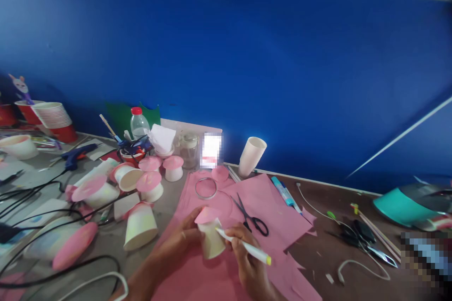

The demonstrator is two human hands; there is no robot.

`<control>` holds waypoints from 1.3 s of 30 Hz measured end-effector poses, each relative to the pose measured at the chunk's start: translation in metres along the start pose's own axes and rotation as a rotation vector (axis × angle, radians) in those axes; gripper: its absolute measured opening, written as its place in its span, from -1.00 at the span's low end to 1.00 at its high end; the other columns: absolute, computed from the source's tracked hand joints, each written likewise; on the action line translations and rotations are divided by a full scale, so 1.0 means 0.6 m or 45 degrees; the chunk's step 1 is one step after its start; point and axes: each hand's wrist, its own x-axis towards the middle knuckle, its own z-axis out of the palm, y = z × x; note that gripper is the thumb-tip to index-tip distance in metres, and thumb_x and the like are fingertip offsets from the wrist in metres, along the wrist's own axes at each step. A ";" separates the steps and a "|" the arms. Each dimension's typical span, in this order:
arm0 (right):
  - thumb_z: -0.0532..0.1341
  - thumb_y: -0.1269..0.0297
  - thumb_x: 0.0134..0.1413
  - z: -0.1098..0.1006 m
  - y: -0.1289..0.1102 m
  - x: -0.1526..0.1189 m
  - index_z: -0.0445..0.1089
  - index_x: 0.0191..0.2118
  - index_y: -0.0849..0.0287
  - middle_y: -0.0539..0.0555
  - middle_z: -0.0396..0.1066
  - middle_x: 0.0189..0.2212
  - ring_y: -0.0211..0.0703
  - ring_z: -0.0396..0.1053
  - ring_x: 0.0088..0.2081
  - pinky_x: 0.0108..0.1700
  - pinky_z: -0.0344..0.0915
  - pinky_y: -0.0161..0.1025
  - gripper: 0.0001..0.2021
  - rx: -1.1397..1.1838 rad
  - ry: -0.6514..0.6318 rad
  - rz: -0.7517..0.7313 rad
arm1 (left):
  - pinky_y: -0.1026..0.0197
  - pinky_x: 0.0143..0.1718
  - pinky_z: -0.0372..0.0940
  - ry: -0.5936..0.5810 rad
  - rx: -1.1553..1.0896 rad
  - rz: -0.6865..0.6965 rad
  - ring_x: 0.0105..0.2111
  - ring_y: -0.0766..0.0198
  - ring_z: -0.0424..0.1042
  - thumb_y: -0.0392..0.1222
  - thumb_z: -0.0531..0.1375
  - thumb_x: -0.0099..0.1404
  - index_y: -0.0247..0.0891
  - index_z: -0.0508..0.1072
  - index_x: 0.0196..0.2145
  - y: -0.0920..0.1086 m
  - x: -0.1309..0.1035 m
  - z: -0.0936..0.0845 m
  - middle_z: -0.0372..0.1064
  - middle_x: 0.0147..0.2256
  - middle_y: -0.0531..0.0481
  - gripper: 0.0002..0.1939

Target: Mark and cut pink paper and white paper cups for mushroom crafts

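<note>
My left hand (186, 237) is closed around a paper cup (212, 241) that has a pink paper cone (208, 215) on its top. In my right hand (247, 256) is a white marker (254, 250) with a yellow end; its tip meets the upper side of the cup. Both hands are above pink paper sheets (226, 282). Just beyond the cup lie scissors with black handles (256, 223), blades spread, and a metal ring (205, 188).
Several pink-topped cups (141, 228) crowd the left, crossed by black cables (31, 211). A blue glue gun (70, 155) lies behind them. A white cup (252, 155) stands against the blue partition (247, 66). A cyan marker (282, 191) and black pliers-like tools (362, 235) are on the right.
</note>
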 end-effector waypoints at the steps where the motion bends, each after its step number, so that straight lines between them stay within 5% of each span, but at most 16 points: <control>1: 0.07 0.25 0.40 0.000 -0.001 0.000 0.49 -0.18 0.09 0.04 0.48 -0.37 -0.19 0.46 -0.39 -0.36 0.44 -0.32 -0.77 0.002 -0.005 -0.006 | 0.14 -0.16 0.31 -0.003 0.005 0.001 -0.23 0.12 0.52 -0.41 0.21 0.02 -0.24 -0.01 0.38 0.000 0.000 0.000 0.54 -0.26 -0.04 -0.03; 29: 0.03 0.33 0.40 -0.006 -0.025 -0.004 0.43 -0.10 0.05 0.06 0.48 -0.33 -0.13 0.50 -0.29 -0.27 0.51 -0.20 -0.78 -0.167 -0.104 -0.206 | 0.17 -0.21 0.31 -0.061 0.010 0.008 -0.30 0.18 0.48 -0.42 0.24 0.03 -0.22 0.19 0.30 0.005 -0.002 0.005 0.51 -0.30 0.00 -0.15; 39: 0.04 0.29 0.41 -0.006 -0.033 -0.001 0.45 -0.12 0.04 0.07 0.50 -0.36 -0.10 0.51 -0.31 -0.33 0.52 -0.18 -0.78 -0.190 -0.063 -0.201 | 0.16 -0.20 0.28 0.021 0.057 -0.009 -0.32 0.19 0.45 -0.39 0.24 0.01 -0.30 0.01 0.38 0.002 0.003 -0.004 0.49 -0.35 0.02 -0.02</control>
